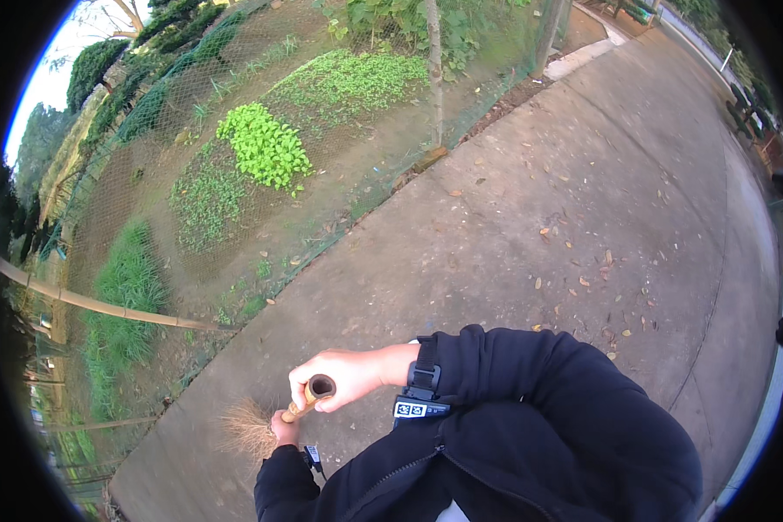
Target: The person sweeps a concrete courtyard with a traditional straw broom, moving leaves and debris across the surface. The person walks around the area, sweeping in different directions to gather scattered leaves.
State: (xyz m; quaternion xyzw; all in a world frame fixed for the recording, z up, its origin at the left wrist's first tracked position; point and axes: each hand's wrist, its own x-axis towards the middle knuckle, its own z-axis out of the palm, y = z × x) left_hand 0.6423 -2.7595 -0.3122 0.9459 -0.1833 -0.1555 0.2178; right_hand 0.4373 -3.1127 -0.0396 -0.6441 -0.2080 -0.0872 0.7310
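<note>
Both of my hands grip the bamboo handle of a twig broom [305, 408], low and left of the middle of the view. My right hand [346, 375] is wrapped around the handle close to its hollow top end, which points up towards me. Farther down the handle, my left hand [286, 429] holds it just above the bristles. The pale bristles [245, 427] fan out over the concrete to the left and are partly hidden behind my left hand. Dark sleeves with strapped devices cover both wrists.
Fallen leaves [584, 281] lie scattered on the concrete path [483, 261]. Along the path's left edge runs a green net fence [365, 209] with wooden posts [436, 78] and a leaning bamboo pole [117, 310]. Behind the net grow leafy plants [264, 145].
</note>
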